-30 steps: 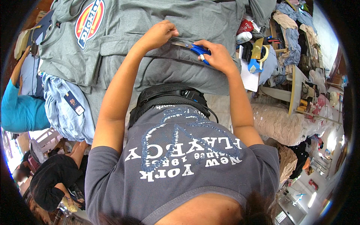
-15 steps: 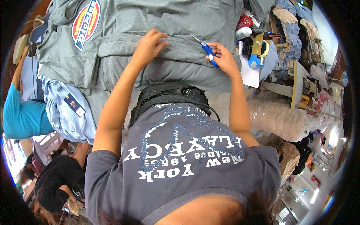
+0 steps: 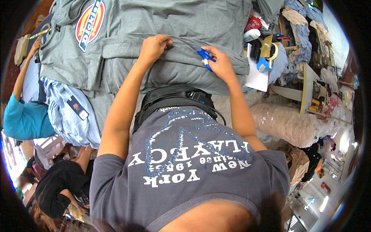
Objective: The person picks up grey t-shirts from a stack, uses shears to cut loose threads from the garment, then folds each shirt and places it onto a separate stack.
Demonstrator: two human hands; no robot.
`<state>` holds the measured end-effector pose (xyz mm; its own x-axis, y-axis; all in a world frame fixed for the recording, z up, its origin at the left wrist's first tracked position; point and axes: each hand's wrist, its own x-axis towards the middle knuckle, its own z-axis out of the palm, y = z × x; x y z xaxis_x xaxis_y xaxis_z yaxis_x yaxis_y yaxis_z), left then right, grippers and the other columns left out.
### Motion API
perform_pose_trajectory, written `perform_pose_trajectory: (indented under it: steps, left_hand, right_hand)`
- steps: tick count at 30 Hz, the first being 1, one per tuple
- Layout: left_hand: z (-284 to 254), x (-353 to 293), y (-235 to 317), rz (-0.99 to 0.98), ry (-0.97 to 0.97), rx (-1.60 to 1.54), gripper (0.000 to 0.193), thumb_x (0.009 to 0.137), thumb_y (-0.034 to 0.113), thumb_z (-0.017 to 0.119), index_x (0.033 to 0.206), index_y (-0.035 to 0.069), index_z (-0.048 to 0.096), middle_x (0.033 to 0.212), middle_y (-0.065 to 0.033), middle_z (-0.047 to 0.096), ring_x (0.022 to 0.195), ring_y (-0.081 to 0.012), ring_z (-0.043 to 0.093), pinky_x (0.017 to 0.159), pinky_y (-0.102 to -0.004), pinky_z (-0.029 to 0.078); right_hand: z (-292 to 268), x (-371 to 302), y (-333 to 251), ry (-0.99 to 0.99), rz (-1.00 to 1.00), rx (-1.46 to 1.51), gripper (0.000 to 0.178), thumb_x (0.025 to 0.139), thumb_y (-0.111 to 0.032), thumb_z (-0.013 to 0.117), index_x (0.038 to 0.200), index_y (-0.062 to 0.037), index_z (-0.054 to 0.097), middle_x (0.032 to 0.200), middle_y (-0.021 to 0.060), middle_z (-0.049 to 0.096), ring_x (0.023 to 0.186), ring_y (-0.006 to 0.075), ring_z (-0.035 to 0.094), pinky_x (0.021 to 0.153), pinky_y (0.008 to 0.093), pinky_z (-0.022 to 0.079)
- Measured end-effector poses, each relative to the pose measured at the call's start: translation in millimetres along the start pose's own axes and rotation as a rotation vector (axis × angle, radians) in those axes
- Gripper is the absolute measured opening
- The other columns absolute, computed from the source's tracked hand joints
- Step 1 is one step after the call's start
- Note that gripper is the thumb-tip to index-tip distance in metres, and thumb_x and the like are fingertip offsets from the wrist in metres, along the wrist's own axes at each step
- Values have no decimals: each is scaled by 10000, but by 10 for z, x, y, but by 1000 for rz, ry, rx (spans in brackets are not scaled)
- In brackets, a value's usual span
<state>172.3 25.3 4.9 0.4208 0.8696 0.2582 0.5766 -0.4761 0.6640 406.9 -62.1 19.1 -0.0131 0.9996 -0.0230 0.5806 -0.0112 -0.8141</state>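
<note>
Across the table in front of me lies a grey T-shirt (image 3: pixel 174 17) with a round red, yellow and blue printed emblem, on top of more grey cloth. My left hand (image 3: pixel 152 49) is closed with thumb and fingers pinched on the shirt's fabric, lifting a narrow ridge of it. In my right hand (image 3: pixel 219 63) is a pair of scissors (image 3: pixel 205 55) with blue handles, its blades pointing left along that ridge. How far the blades are apart cannot be made out. The scissors' tips are close to the raised cloth.
At the right edge sit a tape dispenser (image 3: pixel 266 62), a white bottle (image 3: pixel 252 34) and a sheet of paper (image 3: pixel 257 79). Light blue garments (image 3: pixel 71 114) hang at the left. A person in a blue-green top (image 3: pixel 27 120) works there, with another in black (image 3: pixel 62 185) nearer.
My left hand has gone from loosely spread fingers to a pinch on the fabric. My right hand has brought the scissors leftward, nearer to it, and a cloth ridge now stands up.
</note>
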Motion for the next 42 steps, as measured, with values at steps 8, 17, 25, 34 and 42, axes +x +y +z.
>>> perform_pose_trajectory:
  steps: [8, 17, 25, 34, 42]
  left_hand:
    - [-97, 128, -48, -420, -59, -575, 169, 876, 184, 445, 908, 38, 524, 770, -70, 623, 598, -109, 592, 546, -242, 460]
    - [-2, 109, -5, 380, -116, 113, 154, 699, 116, 600, 850, 90, 622, 868, -69, 578, 798, -241, 556, 698, -328, 444]
    - [-105, 192, 20, 89, -191, -14, 102, 755, 150, 552, 793, 68, 599, 785, -69, 619, 746, -250, 592, 647, -334, 454]
    - [-140, 239, 31, 104, -239, 4, 125, 800, 168, 497, 854, 76, 562, 782, -81, 621, 745, -274, 590, 637, -354, 449]
    - [-155, 278, 106, 196, -291, 80, 97, 778, 134, 495, 836, 79, 549, 774, -93, 601, 746, -286, 576, 628, -364, 440]
  right_hand:
    - [-288, -110, 54, -13, 9, -110, 425, 636, -151, 671, 1043, -152, 551, 748, 145, 592, 699, 268, 583, 635, 323, 444]
    - [-251, -102, 34, 37, 110, -158, 414, 642, -109, 681, 1036, -116, 553, 672, 49, 563, 610, 112, 504, 569, 239, 395]
    - [-343, -155, -95, -61, -41, -164, 407, 635, -126, 647, 1029, -121, 546, 848, 141, 611, 755, 271, 601, 652, 324, 451]
    - [-306, -37, -217, -133, -19, -227, 400, 652, -174, 630, 1038, -126, 536, 891, 135, 610, 804, 305, 585, 690, 356, 448]
    - [-262, 134, -392, -211, -31, -276, 435, 632, -149, 654, 1051, -124, 541, 890, 122, 610, 792, 261, 591, 691, 313, 441]
